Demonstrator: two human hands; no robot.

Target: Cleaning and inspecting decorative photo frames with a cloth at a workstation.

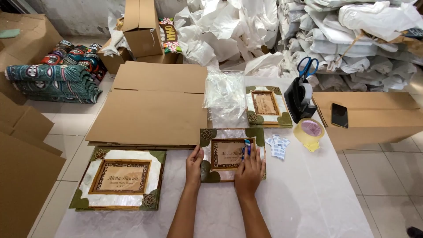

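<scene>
A large rectangular picture frame with a pearly white face, green corners and a brown wooden inner border (119, 178) is lying at the left of the white-covered table (308, 194), untouched. Behind it, flattened brown cardboard sheets (154, 105) are lying stacked. At the middle of the table, a smaller rectangular frame with the same shiny white face, green corners and brown inner border (232, 154) is lying flat, face up. The left hand (194, 166) is resting open on the frame's left edge, fingers laid along the side. The right hand (249, 169) is lying on the frame's right part, fingers extended, pressing a small blue-and-white item (246, 147) against the face. Just right of the frame, small white and blue packets (277, 146) are lying loose, and beyond them a roll of beige tape (309, 131) is sitting near a black tape dispenser (298, 103).
</scene>
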